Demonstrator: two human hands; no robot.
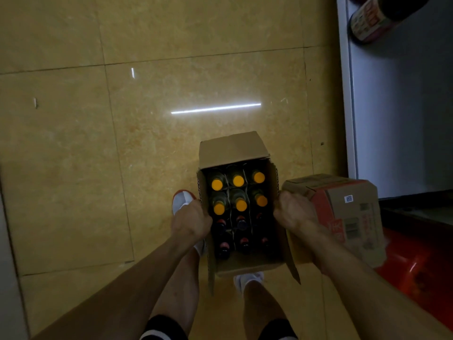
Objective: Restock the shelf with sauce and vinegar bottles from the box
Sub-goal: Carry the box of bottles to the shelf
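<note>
An open cardboard box (234,146) hangs over the tiled floor between my legs. It holds several bottles in a card grid: orange-capped ones (238,180) in the far rows and dark, red-capped ones (241,223) in the near rows. My left hand (191,220) grips the box's left wall. My right hand (293,213) grips its right wall. The white shelf (346,94) runs along the right edge, with a labelled dark bottle (367,20) on it at the top right.
A second, closed cardboard carton (350,209) with red print sits right of the box, on a red surface (416,266). My white shoes (181,200) stand under the box. Yellow floor tiles (122,143) spread to the left and ahead.
</note>
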